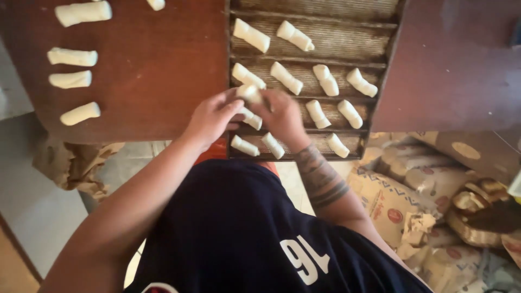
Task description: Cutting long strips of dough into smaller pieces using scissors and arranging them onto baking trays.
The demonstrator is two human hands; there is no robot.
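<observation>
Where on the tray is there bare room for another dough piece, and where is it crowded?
Tray: the top channel is bare. The second is bare right of its two dough pieces. It is crowded by the left hand and right hand, which hold a piece. The board is bare right of its dough column.

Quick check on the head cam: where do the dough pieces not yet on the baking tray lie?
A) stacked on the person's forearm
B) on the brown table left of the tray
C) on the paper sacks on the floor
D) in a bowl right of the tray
B: several rolled dough pieces lie in a loose column on the brown table, left of the ridged baking tray where both hands work.
</observation>
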